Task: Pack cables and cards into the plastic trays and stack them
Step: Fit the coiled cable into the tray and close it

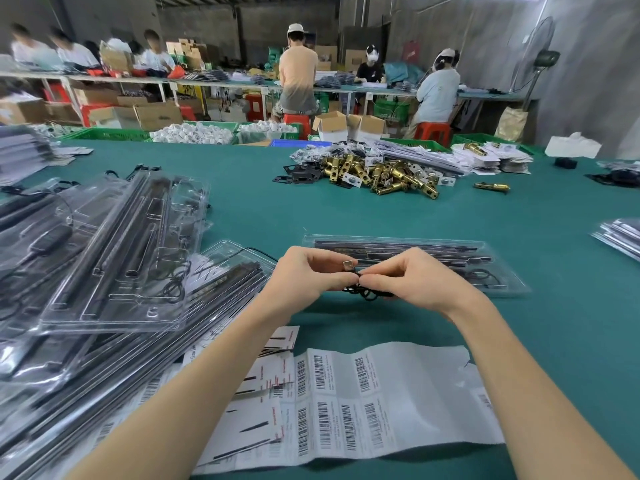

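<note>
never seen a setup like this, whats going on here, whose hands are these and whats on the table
There is no machine: the one picture comes from a camera worn on a person's head, looking down at their own bare hands. The left hand and right hand both pinch a thin black coiled cable with a metal plug, above a green table. Just behind lies a clear plastic tray holding black rods. A pile of similar trays sits left, white barcode label sheets lie near, and brass-coloured metal lock parts are heaped farther back.

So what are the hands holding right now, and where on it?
A thin black coiled cable: left hand and right hand both pinch it near its metal plug end, loops hanging below.
</note>
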